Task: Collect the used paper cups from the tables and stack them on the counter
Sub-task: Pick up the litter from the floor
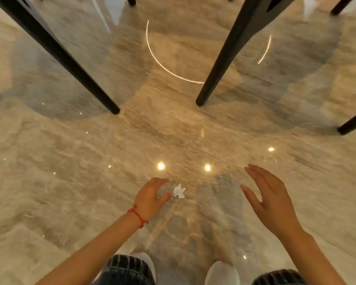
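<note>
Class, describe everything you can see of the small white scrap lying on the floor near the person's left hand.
The white scrap is a small, crumpled piece, paper or tissue by its look, with ragged, pointed edges. It lies on the glossy, beige, marble-patterned floor, well short of the dark furniture legs. The left hand, with a red string at the wrist, reaches over it with fingers spread; the thumb tip is at the scrap's left edge, though contact cannot be confirmed. The right hand is open and well apart from it.

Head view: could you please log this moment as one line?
left hand: open, reaching white paper scrap | right hand: open, empty | floor | cups: none visible
</note>
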`<action>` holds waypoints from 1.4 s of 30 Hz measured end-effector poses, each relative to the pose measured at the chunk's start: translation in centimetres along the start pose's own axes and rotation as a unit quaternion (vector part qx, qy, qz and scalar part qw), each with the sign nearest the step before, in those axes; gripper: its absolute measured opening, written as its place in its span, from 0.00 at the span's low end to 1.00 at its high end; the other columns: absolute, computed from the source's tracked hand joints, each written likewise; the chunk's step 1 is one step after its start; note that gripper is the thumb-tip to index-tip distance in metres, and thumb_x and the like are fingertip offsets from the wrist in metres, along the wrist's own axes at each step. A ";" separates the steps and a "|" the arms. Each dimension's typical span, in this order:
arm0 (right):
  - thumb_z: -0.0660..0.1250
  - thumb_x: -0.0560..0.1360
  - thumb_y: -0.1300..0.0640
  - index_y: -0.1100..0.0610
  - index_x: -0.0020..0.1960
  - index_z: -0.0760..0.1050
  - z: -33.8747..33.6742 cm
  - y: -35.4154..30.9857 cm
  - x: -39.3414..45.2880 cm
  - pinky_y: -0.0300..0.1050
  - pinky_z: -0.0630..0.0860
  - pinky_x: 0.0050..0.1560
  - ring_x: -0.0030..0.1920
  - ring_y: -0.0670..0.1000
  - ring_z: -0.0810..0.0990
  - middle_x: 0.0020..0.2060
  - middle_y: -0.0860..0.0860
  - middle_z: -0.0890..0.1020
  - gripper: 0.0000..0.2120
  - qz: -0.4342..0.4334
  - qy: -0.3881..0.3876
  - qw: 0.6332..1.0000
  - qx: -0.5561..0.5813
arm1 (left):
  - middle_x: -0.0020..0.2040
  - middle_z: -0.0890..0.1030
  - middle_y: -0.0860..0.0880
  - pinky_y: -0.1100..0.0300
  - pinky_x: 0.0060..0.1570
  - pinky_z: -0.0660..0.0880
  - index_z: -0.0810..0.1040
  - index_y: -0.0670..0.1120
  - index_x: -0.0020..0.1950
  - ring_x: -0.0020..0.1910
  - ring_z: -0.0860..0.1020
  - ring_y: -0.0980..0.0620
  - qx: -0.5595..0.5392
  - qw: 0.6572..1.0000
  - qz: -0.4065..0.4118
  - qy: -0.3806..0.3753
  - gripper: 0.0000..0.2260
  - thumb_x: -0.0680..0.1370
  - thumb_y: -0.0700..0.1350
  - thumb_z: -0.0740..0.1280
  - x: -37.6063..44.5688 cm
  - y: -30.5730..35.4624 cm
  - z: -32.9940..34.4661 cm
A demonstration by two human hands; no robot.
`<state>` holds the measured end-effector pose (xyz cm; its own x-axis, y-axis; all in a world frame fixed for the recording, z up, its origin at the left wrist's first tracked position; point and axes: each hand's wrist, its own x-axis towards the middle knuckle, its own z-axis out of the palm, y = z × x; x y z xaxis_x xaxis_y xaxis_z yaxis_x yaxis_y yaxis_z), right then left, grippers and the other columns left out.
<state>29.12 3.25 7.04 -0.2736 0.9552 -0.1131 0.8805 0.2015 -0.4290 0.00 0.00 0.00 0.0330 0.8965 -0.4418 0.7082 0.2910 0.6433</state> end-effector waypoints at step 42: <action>0.71 0.73 0.58 0.64 0.64 0.74 -36.8 -27.9 0.1 0.52 0.70 0.61 0.61 0.59 0.77 0.60 0.60 0.78 0.21 -0.055 0.028 0.998 0.022 | 0.38 0.84 0.53 0.70 0.38 0.77 0.83 0.46 0.44 0.39 0.82 0.61 -0.465 0.831 -0.152 0.264 0.09 0.68 0.35 0.74 -20.5 31.9 -35.8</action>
<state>18.75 5.72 52.00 -0.3457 0.9383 -0.0138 0.8281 0.2981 -0.4748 -3.32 2.83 51.95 -0.5364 0.6843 -0.4940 -0.2318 0.4434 0.8659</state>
